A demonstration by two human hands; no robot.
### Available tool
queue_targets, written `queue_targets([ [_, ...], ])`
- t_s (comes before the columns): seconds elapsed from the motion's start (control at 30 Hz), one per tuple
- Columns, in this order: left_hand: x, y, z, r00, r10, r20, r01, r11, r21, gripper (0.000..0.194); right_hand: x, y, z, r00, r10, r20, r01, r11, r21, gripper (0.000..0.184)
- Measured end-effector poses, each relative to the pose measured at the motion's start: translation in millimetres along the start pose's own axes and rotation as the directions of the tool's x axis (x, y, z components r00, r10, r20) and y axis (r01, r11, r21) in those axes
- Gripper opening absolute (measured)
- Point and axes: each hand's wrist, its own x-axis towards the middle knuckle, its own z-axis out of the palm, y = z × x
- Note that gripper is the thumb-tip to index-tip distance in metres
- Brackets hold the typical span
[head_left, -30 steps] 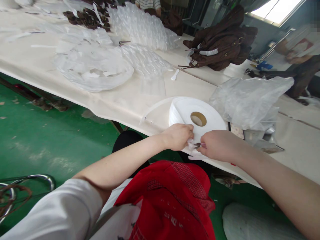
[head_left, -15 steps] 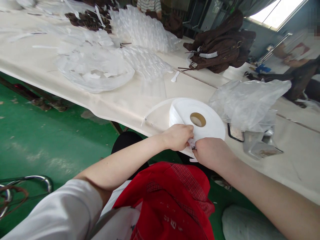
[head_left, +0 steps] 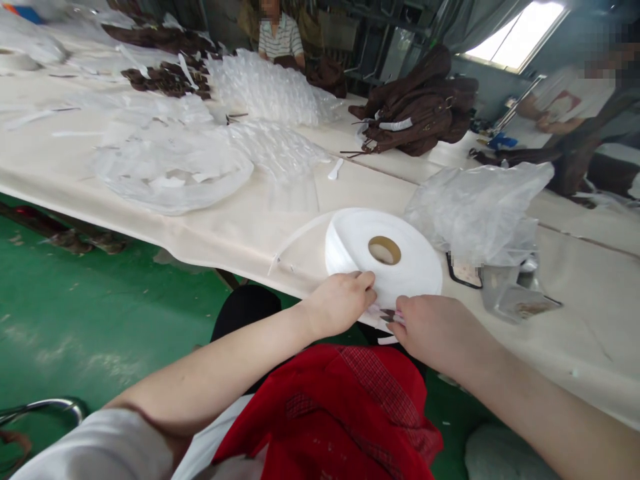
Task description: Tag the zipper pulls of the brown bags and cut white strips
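Note:
A large white roll of tape (head_left: 417, 257) with a brown cardboard core lies flat at the table's near edge. Over its near rim, my left hand (head_left: 340, 303) is closed, fingers curled; a scrap of thin whitish material shows by its fingertips, and what they pinch is mostly hidden. To the right, my right hand (head_left: 433, 327) is wrapped round a pair of small thread snips (head_left: 387, 315). Their dark pointed blades face the left hand, with a small gap between the two hands. A short white strip end (head_left: 387, 340) sticks out below the blades.
Right of the roll lie a crumpled clear plastic bag (head_left: 483, 213), a dark-edged phone-like object (head_left: 465, 272) and a small clear pouch (head_left: 520, 300). Further back are a brown bag (head_left: 415, 107), bubble wrap (head_left: 270, 90) and a round plastic bag (head_left: 170, 170). Two people are beyond the table.
My hands have moved slightly apart, and the snips' blades now show between them. The camera view has tilted up and shifted a little.

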Motion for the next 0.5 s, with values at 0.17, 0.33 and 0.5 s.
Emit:
queue_targets([
  [0.17,7.1,-5.1,6.4,1.0,-0.015,-0.014,0.014,0.996,-0.087,0.014,-5.9,3.8,-3.1,0.999,-0.014,-0.034,0.014,1.0,0.016,0.02],
  [0.33,14.5,-17.2,5.8,0.999,-0.035,0.014,0.038,0.967,-0.253,0.015,-2.4,6.2,-5.8,0.999,-0.013,-0.033,0.014,0.999,0.037,0.023],
  [0.5,18.9,-22.8,2.0,0.999,-0.019,0.045,0.031,0.953,-0.302,0.017,4.9,3.3,-8.6,0.999,-0.022,-0.027,0.023,0.999,0.039,0.024],
])
